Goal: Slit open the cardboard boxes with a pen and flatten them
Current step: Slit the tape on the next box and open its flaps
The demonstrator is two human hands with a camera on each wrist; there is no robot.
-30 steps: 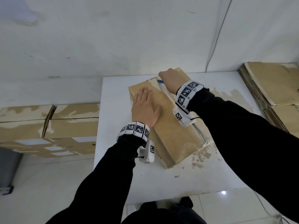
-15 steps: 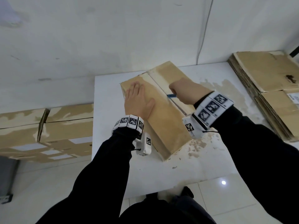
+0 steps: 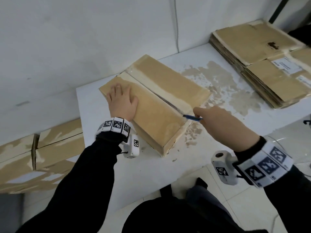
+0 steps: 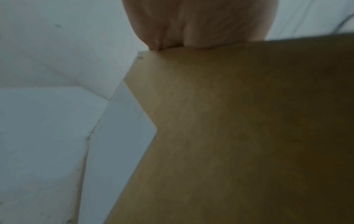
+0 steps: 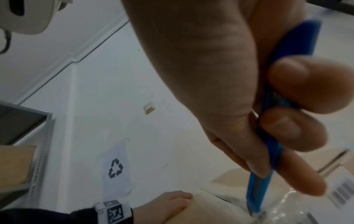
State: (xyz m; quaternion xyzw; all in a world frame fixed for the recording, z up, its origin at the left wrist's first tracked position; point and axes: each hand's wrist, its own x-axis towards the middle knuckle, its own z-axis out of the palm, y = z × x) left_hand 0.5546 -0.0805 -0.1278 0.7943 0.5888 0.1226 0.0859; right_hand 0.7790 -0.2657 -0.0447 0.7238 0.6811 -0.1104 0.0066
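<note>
Box: cardboard box [image 3: 156, 105], lying askew at the middle of the white worktop [image 3: 148, 175], far end close to the back edge.
Left hand: left hand [image 3: 122, 102], flat with fingers straight, pressing the left flap near the box's far left corner.
Right hand: right hand [image 3: 218, 121], fingers curled round a blue pen [image 3: 192, 117].
Pen tip: at the near end of the centre seam [image 3: 168, 102], at the box's near edge.
Change: half a second ago the pen was partway along the seam; it has now run to the near end, and a dark gap shows behind it.
Meaning: top tape looks slit through; flaps likely free, flattening not yet begun.
Flattened stack: flattened boxes [image 3: 262, 64], at the worktop's far right corner.
</note>
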